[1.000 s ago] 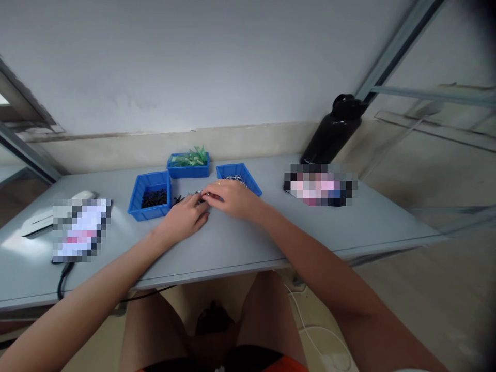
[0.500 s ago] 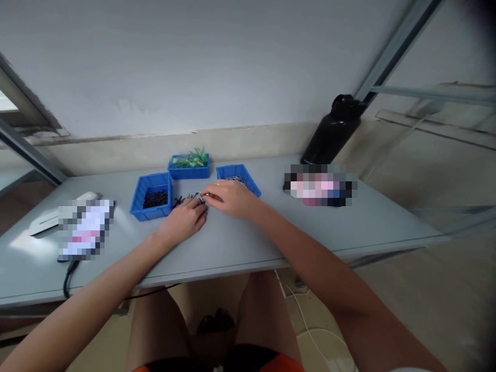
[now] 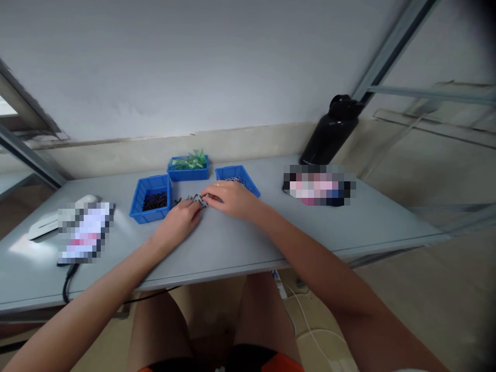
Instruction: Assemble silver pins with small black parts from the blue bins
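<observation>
My left hand (image 3: pixel 183 218) rests on the grey table, its fingers bent together at a small pile of dark and silvery pieces (image 3: pixel 188 198). What those fingers hold, if anything, is too small to make out. Close by on the right, my right hand (image 3: pixel 229 198) is closed in a pinch, its fingertips almost meeting the left ones. Something small and metallic shows at its fingertips, but its kind is unclear. Behind the right hand a blue bin (image 3: pixel 248 182) of thin silvery metal pieces is partly hidden. Left of the pile stands a blue bin (image 3: pixel 150 213) of small black pieces.
A third blue bin (image 3: pixel 189 174) with green plastic packets stands against the wall. At the right are a black bottle (image 3: pixel 329 134) and a blurred-out item (image 3: pixel 320 187). A phone-like device (image 3: pixel 87 235) with a black cable lies left, beside a white object (image 3: pixel 46 225).
The left hand has drawn slightly back to the left, its fingers more bent, showing more of the small pieces. My right hand stays nearly in place. The view has shifted slightly.
</observation>
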The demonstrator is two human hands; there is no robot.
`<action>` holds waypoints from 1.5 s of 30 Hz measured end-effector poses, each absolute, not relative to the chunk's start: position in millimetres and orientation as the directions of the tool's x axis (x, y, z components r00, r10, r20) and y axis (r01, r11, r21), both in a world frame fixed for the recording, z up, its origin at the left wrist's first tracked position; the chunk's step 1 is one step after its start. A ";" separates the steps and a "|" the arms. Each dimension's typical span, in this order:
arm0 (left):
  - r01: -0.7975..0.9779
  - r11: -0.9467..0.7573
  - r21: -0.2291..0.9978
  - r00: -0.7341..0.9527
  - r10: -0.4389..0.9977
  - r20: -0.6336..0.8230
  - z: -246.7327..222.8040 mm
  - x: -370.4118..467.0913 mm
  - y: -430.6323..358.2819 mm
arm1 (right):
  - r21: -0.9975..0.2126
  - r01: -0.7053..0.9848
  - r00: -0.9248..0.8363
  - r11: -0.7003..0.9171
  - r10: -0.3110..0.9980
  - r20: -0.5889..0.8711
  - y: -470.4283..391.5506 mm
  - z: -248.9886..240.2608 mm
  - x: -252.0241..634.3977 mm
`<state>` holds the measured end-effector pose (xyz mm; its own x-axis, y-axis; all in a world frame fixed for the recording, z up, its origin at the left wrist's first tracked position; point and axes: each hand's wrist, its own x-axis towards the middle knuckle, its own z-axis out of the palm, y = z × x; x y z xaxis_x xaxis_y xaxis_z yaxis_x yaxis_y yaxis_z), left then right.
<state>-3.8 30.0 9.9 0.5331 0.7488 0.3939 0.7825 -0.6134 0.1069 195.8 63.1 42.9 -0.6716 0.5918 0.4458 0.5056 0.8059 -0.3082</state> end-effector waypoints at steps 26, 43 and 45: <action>0.789 -0.579 0.206 0.364 0.711 0.602 30.8 -9.7 24.6 | -0.298 0.486 -0.688 0.822 0.570 0.449 68.1 38.2 196.9; 0.722 -0.644 0.253 0.365 0.665 0.651 38.4 -8.5 20.9 | -0.290 0.472 -0.688 0.833 0.553 0.470 68.6 38.0 196.0; 0.697 -0.669 0.258 0.377 0.648 0.661 37.5 -6.9 20.0 | -0.278 0.459 -0.710 0.844 0.536 0.456 67.5 36.0 193.9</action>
